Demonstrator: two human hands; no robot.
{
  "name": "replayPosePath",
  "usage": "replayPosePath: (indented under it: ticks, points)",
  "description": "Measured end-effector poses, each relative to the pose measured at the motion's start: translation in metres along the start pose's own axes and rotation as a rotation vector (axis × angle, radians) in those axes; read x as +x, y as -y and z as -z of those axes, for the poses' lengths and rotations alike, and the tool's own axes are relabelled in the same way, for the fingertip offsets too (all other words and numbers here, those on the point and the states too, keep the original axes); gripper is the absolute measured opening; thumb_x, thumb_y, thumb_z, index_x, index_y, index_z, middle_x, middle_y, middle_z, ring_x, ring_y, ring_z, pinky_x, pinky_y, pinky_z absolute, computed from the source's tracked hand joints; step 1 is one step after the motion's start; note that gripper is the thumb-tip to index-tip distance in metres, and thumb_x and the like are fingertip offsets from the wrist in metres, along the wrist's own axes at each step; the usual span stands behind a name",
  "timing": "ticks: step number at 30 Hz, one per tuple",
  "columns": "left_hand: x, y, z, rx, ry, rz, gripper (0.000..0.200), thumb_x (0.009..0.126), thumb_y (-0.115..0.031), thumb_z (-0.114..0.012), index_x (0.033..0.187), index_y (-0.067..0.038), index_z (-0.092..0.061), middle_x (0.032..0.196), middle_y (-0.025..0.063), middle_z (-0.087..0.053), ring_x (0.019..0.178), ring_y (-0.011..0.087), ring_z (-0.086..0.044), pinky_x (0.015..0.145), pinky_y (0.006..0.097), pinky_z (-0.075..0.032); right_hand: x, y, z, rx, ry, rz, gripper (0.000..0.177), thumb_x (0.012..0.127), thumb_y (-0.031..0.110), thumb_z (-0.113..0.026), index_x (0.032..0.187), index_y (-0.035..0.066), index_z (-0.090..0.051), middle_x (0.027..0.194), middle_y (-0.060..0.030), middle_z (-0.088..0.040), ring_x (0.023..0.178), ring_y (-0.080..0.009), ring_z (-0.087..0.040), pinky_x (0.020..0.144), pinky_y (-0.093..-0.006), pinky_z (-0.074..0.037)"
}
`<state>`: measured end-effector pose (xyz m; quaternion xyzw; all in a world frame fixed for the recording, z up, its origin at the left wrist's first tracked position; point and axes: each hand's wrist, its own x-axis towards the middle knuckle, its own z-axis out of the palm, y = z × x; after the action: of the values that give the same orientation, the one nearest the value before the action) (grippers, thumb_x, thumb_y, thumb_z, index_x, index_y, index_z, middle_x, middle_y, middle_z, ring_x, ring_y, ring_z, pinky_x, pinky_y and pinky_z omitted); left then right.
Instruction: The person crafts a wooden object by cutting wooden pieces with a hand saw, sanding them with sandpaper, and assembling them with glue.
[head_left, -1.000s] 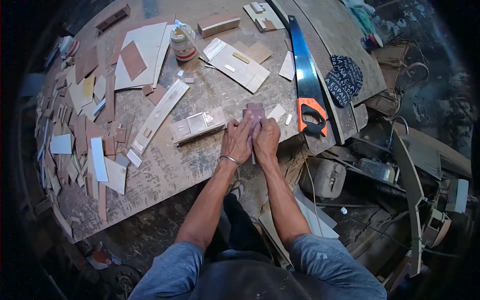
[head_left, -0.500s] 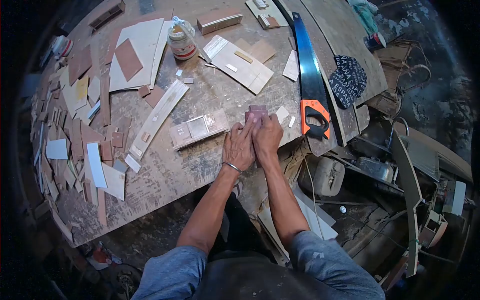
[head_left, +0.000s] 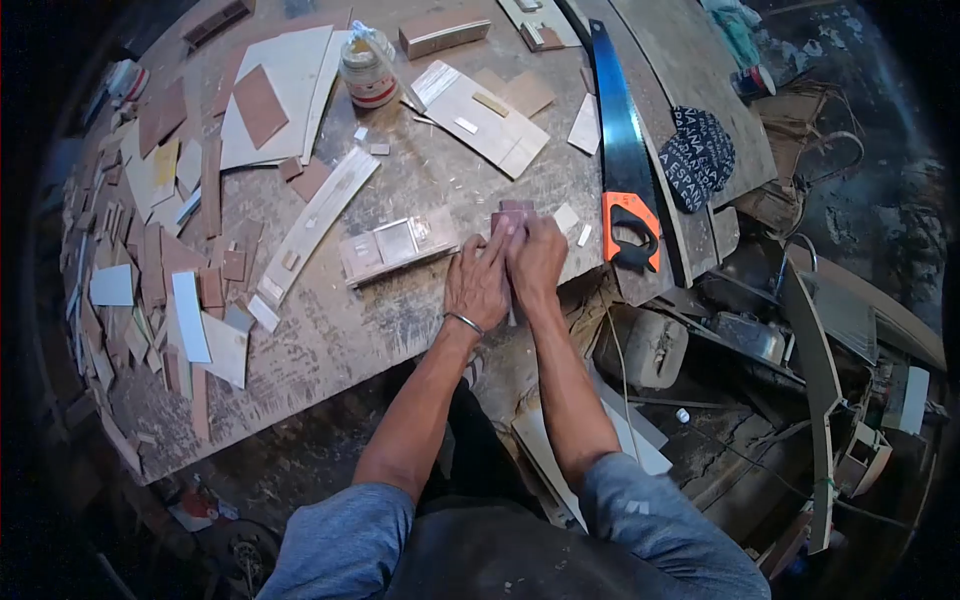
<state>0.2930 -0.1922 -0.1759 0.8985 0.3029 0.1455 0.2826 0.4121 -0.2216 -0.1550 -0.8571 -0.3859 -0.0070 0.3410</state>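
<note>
At the front edge of the workbench, my left hand (head_left: 478,286) lies with its fingers stretched forward, fingertips pressed against a small reddish-brown wood piece (head_left: 513,222). My right hand (head_left: 537,262) grips the same piece from the other side, its fingers curled. Much of the piece is hidden under both hands; its far end sticks out beyond my fingers. Just left of my left hand sits a small wooden box-like assembly (head_left: 398,248) with a pale panel on it. To the right of my right hand are a pale wood chip (head_left: 565,217) and a small white block (head_left: 584,235).
A handsaw (head_left: 627,150) with an orange and black handle lies on the right, beside a patterned cap (head_left: 697,160). A glue jar (head_left: 368,75) stands at the back. Wood offcuts (head_left: 205,300) are heaped on the left. A long strip (head_left: 315,235) and a flat board (head_left: 480,118) lie nearer.
My hands have drawn slightly apart, and more of the reddish-brown piece shows between them. The right fingers are more curled. The whole view has shifted a little.
</note>
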Motion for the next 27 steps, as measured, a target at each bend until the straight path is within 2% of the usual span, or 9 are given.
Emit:
replayPosePath:
  ticks: [1, 4, 5, 17, 21, 24, 25, 27]
  points:
    - [0.000, 0.002, -0.004, 0.005, -0.010, -0.006, 0.059, 0.094, -0.019, -0.056, 0.150, -0.003, -0.048, 0.164, 0.0034, -0.039, 0.122, 0.0358, -0.049, 0.102, 0.0455, -0.045, -0.015, 0.004, 0.009, -0.065, 0.057, -0.074, 0.015, 0.085, 0.008, -0.065, 0.079, -0.005, -0.067, 0.079, -0.0284, -0.061, 0.076, -0.0480, -0.062, 0.070, -0.0555, -0.048]
    - [0.005, -0.001, -0.003, -0.001, -0.026, -0.010, 0.060, 0.093, -0.018, -0.055, 0.150, -0.004, -0.048, 0.164, 0.0028, -0.038, 0.123, 0.0360, -0.049, 0.103, 0.0457, -0.044, -0.025, 0.000, 0.011, -0.060, 0.068, -0.050, 0.018, 0.087, 0.010, -0.064, 0.079, -0.005, -0.068, 0.079, -0.0297, -0.061, 0.076, -0.0485, -0.062, 0.070, -0.0561, -0.048]
    - [0.006, 0.001, -0.002, 0.000, -0.012, -0.012, 0.060, 0.092, -0.018, -0.055, 0.150, -0.004, -0.048, 0.164, 0.0027, -0.038, 0.123, 0.0361, -0.049, 0.103, 0.0456, -0.044, -0.012, -0.005, -0.002, -0.032, 0.010, -0.036, 0.019, 0.087, 0.011, -0.065, 0.078, -0.005, -0.067, 0.079, -0.0301, -0.061, 0.075, -0.0490, -0.061, 0.069, -0.0570, -0.047]
    - [0.005, 0.001, -0.005, 0.017, -0.015, 0.008, 0.064, 0.089, -0.022, -0.058, 0.150, -0.006, -0.049, 0.166, 0.0035, -0.036, 0.125, 0.0352, -0.048, 0.104, 0.0459, -0.043, -0.042, -0.003, 0.014, -0.061, 0.095, -0.080, 0.020, 0.086, 0.014, -0.066, 0.082, -0.006, -0.068, 0.083, -0.0279, -0.063, 0.081, -0.0479, -0.062, 0.072, -0.0549, -0.049]
    - [0.000, -0.001, -0.004, 0.082, 0.060, 0.014, 0.066, 0.088, -0.020, -0.058, 0.152, -0.009, -0.047, 0.167, 0.0017, -0.033, 0.127, 0.0352, -0.046, 0.106, 0.0453, -0.042, 0.011, 0.008, -0.002, -0.090, 0.048, -0.079, 0.015, 0.084, 0.011, -0.068, 0.083, -0.005, -0.070, 0.086, -0.0288, -0.064, 0.078, -0.0479, -0.064, 0.070, -0.0554, -0.050]
    - [0.007, -0.001, -0.002, 0.080, 0.025, 0.008, 0.069, 0.088, -0.019, -0.058, 0.154, -0.006, -0.044, 0.167, 0.0016, -0.033, 0.127, 0.0353, -0.046, 0.104, 0.0449, -0.043, -0.032, 0.004, 0.015, -0.105, 0.054, -0.047, 0.018, 0.085, 0.012, -0.067, 0.081, -0.005, -0.069, 0.085, -0.0292, -0.064, 0.079, -0.0483, -0.064, 0.070, -0.0547, -0.050]
    - [0.009, -0.001, -0.002, 0.071, 0.021, 0.019, 0.069, 0.088, -0.019, -0.058, 0.154, -0.006, -0.044, 0.167, 0.0016, -0.033, 0.127, 0.0353, -0.046, 0.104, 0.0449, -0.043, -0.032, 0.005, 0.018, -0.107, 0.138, -0.103, 0.017, 0.084, 0.012, -0.067, 0.086, -0.005, -0.070, 0.084, -0.0284, -0.063, 0.079, -0.0479, -0.064, 0.070, -0.0543, -0.051]
    - [-0.003, -0.003, -0.005, 0.039, 0.051, 0.031, 0.069, 0.088, -0.019, -0.058, 0.155, -0.006, -0.043, 0.167, 0.0014, -0.033, 0.127, 0.0353, -0.047, 0.104, 0.0448, -0.043, -0.001, 0.004, 0.006, -0.100, 0.079, -0.059, 0.016, 0.083, 0.010, -0.068, 0.087, -0.005, -0.070, 0.082, -0.0271, -0.062, 0.078, -0.0473, -0.064, 0.070, -0.0546, -0.051]
